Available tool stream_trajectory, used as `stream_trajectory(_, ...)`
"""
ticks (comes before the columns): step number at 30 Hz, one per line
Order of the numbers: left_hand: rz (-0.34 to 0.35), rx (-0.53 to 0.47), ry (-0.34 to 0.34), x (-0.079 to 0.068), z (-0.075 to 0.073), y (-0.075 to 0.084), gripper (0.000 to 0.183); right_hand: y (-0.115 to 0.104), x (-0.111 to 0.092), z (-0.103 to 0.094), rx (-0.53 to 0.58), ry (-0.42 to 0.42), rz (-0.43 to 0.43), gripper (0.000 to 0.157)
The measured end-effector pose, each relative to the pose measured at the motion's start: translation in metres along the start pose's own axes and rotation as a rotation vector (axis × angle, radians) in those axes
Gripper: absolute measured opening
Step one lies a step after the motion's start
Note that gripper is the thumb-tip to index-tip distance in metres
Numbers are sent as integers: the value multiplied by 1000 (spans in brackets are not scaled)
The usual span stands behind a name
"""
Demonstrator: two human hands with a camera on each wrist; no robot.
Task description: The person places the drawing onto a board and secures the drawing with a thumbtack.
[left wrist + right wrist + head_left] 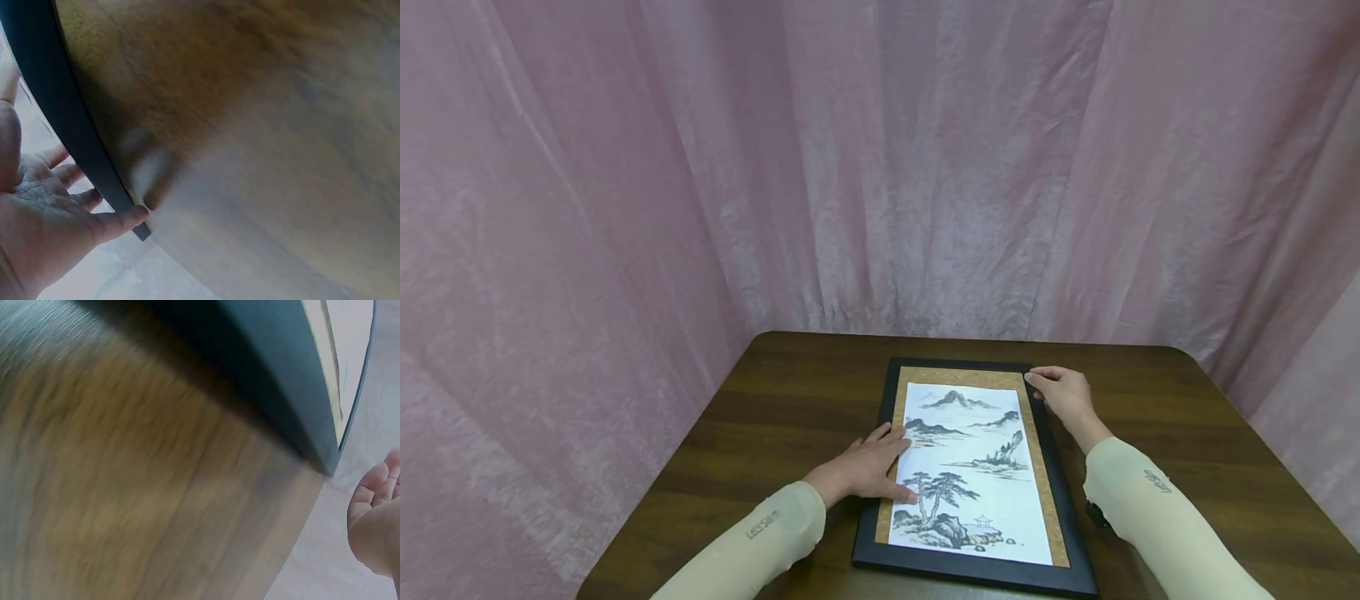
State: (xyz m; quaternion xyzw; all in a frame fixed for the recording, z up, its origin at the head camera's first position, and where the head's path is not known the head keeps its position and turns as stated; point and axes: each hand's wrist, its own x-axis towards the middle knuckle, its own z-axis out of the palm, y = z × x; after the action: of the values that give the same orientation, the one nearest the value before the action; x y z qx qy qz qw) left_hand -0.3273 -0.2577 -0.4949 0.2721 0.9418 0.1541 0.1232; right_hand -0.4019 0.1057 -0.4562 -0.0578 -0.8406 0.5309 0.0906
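Note:
A black picture frame (pixel 886 400) lies on the table, with a tan, cork-like board (pixel 958 375) inside it. On the board is a white sheet with an ink landscape (pixel 977 450) of mountains and pines. My left hand (pixel 865 467) rests spread over the frame's left side, its fingertips and thumb reaching the sheet's left edge. At the upper right corner, my right hand (pixel 1063 396) pinches the tan board's edge between thumb and forefinger; the fingertips hide the exact contact. In the right wrist view the curled right fingers (pixel 369 487) appear beyond the frame's corner.
The brown wooden table (pixel 805 375) has rounded far corners. Pink velvet curtains (pixel 880 167) hang behind it and along both sides. A small dark object (pixel 1096 514) shows by the right cuff.

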Motion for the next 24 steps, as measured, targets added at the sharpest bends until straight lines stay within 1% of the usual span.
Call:
stream_trajectory(4,1,2,1,1,1,0,101,-5,3,11,0,-25,-24,35)
stream_trajectory(8,-5,7,2,1,1,0,101,-11,4,21,7,-57,-23,34)
stream_trajectory(13,-7,4,3,1,1,1,100,-17,4,35,-11,-75,-16,32)
stream_trajectory(18,2,2,-3,0,2,2,101,-16,4,44,-36,-108,0,31)
stream_trajectory(24,3,3,2,-2,3,3,100,-14,5,55,-90,-115,-41,29)
